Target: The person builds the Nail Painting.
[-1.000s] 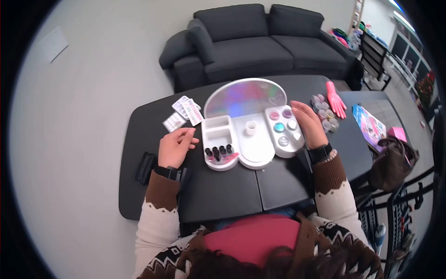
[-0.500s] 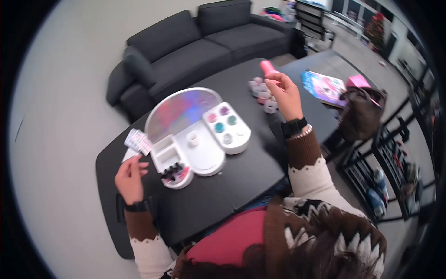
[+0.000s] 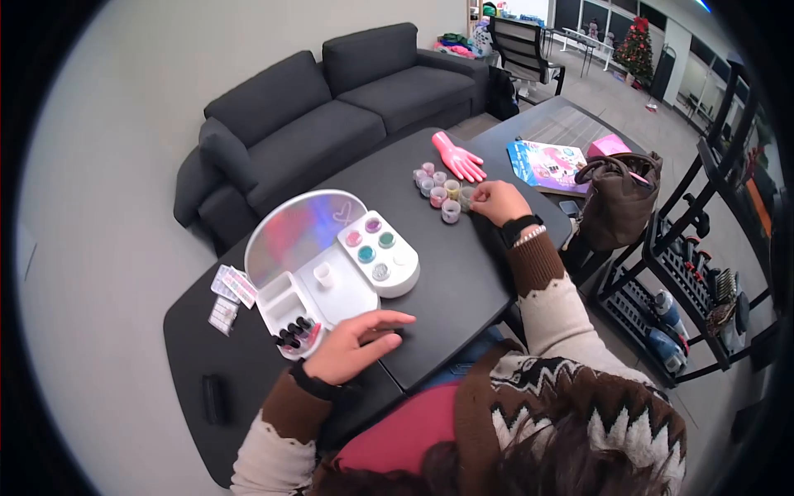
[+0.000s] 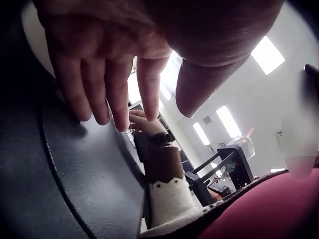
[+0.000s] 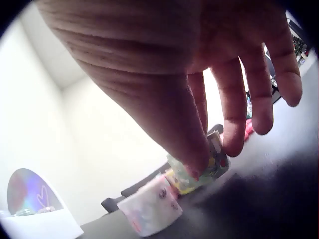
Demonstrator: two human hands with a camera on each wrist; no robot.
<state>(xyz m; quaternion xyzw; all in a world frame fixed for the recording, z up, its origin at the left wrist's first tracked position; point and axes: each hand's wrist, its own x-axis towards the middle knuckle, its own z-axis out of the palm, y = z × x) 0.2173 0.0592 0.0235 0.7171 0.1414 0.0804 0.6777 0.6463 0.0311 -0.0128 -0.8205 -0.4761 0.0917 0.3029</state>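
In the head view my right hand [image 3: 500, 202] is at the near right side of a cluster of small clear tubs [image 3: 438, 197]. Its thumb and fingers pinch one tub of colored bits [image 5: 215, 167], seen close up in the right wrist view. Beside that tub stands another pale tub [image 5: 152, 206]. My left hand [image 3: 354, 347] hovers low over the table in front of a white nail station [image 3: 397, 285], fingers extended and holding nothing. The station has a shiny rounded back panel, round pots of color, a small white cup [image 3: 324, 275] and several black-capped bottles [image 3: 294, 333].
A pink model hand [image 3: 459, 157] lies behind the tubs. Sticker sheets [image 3: 238, 285] and a black case [image 3: 215, 399] are on the table's left. To the right are a printed box [image 3: 547, 164], a brown bag [image 3: 620, 202] and a black rack [image 3: 662, 281]. A grey sofa [image 3: 331, 116] stands behind.
The head view has turned right. My right hand has gone from the station's right side to the tubs and pinched one. My left hand has moved right, to the station's front.
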